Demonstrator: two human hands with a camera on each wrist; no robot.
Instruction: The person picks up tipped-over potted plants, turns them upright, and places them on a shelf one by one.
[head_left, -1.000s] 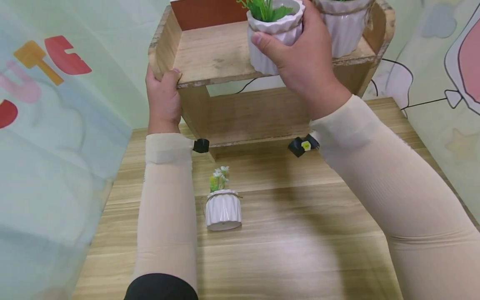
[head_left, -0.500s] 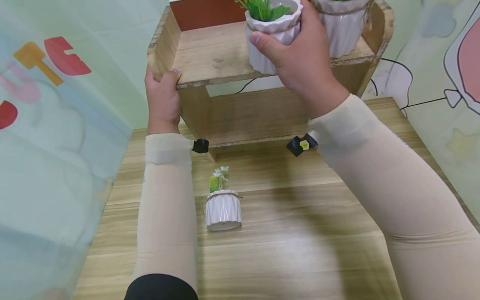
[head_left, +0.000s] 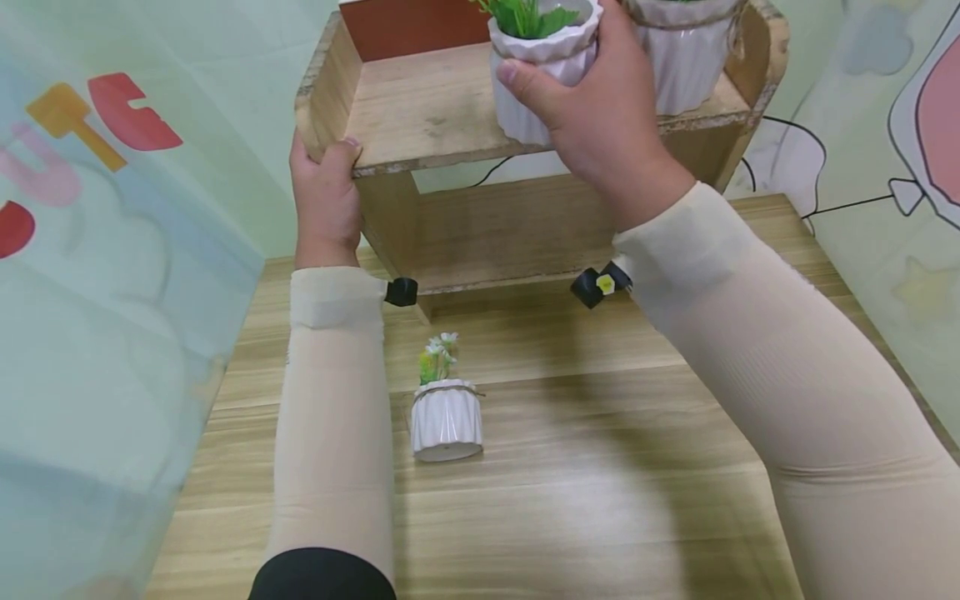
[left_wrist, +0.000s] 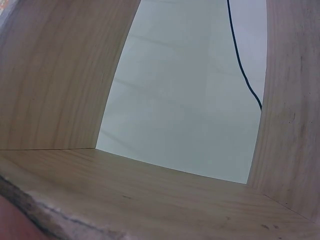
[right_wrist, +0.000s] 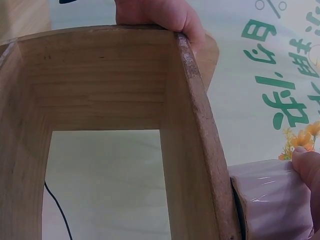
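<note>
1. Wooden table (head_left: 600,467) fills the near half of the head view; pale green walls w/ cartoon prints stand left and right.
2. Wooden shelf unit (head_left: 427,108) stands at the far end of the table, open-backed, w/ an upper board and a lower board. A black cable runs down behind it.
3. Left hand (head_left: 326,200) grips the near-left corner of the upper board, thumb on top, fingers curled round the edge and side panel. Reads as bracing the shelf.
4. Right hand (head_left: 600,108) wraps round a white ribbed pot (head_left: 536,58) w/ a green plant, thumb across the near face, fingers round its right side. The pot sits at or just over the near edge of the upper board, centre-right; can't tell if its base fully rests on the wood.
5. A 2nd white pot (head_left: 690,58) stands on the same board, just right of the held one, partly hidden by the hand.
6. A small white pot w/ flowers (head_left: 446,417) stands alone on the table, near side, well apart from the shelf.
7. Step in hand, as I judge it: setting the green-plant pot onto the upper board. Next move calls for the base flat, clear of the edge and the neighbour pot, then easing the grip.
</note>
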